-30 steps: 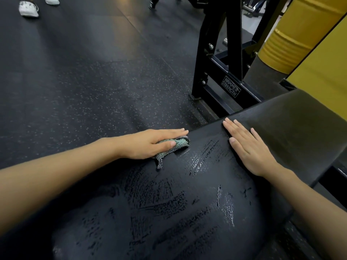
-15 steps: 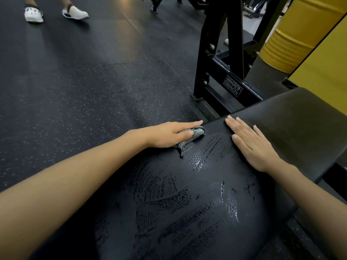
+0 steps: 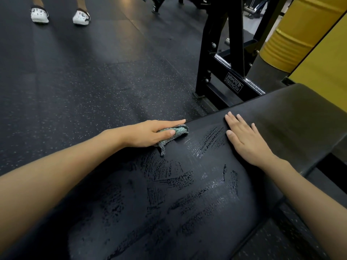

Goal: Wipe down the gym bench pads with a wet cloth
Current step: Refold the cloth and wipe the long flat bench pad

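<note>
1. My left hand [image 3: 150, 133] sits at the far left edge of the bench pad [image 3: 187, 212]. Its fingers are stretched nearly straight, and the thumb pinches the cloth [image 3: 177, 130] against them. A thin tail of cloth trails back toward me from under the palm.
2. Just past my left fingertips the pad ends and drops to the floor [image 3: 84, 81]. The same edge runs rightward to my right fingertips.
3. My right hand [image 3: 246, 139] lies flat on the pad, palm down, fingers spread, holding nothing. A strip of bare pad separates it from the cloth.
4. Between my hands and nearer to me, the pad shines with wet streaks [image 3: 187, 181]. To the right of my right hand is a dull, dry stretch [image 3: 300, 119].
5. Beyond my right hand, near the pad's far edge, stands a black steel frame [image 3: 232, 44] labelled "HAMMER STRENGTH", with a yellow drum [image 3: 293, 34] to its right.
6. Beyond my left hand the dark speckled floor lies open. Far off on it are someone's feet in white shoes [image 3: 39, 15].
</note>
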`<state>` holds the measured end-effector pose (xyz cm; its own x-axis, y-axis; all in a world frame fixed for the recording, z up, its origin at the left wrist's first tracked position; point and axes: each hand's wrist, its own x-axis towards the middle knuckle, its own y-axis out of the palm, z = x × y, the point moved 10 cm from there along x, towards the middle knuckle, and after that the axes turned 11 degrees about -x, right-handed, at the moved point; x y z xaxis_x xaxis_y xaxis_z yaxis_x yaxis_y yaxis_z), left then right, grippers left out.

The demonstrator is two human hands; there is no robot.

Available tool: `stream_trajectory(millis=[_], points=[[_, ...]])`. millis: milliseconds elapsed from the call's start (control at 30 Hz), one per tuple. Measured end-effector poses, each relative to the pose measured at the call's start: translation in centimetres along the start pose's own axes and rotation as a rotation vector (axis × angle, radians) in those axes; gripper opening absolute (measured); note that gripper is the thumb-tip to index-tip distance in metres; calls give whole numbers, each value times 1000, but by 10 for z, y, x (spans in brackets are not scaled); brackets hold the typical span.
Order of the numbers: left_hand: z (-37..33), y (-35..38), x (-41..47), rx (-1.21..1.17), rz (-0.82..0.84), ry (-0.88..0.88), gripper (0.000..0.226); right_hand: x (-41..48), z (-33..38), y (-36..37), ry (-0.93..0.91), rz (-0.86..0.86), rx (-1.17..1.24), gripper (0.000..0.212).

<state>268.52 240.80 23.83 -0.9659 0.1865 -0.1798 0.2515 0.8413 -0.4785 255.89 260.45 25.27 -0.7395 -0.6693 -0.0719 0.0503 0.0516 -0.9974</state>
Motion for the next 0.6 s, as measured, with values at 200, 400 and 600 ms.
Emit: stream_trajectory(millis=[200, 400, 600], points=[[2, 0, 2, -12, -10, 23, 49, -29, 60, 1, -137, 18, -67, 74], [-2, 1, 22, 0, 25, 20, 48, -41, 91, 5, -182, 10, -63, 67], [-8, 5, 47, 1, 1, 36, 50, -39, 90, 4, -178, 12, -49, 63]])
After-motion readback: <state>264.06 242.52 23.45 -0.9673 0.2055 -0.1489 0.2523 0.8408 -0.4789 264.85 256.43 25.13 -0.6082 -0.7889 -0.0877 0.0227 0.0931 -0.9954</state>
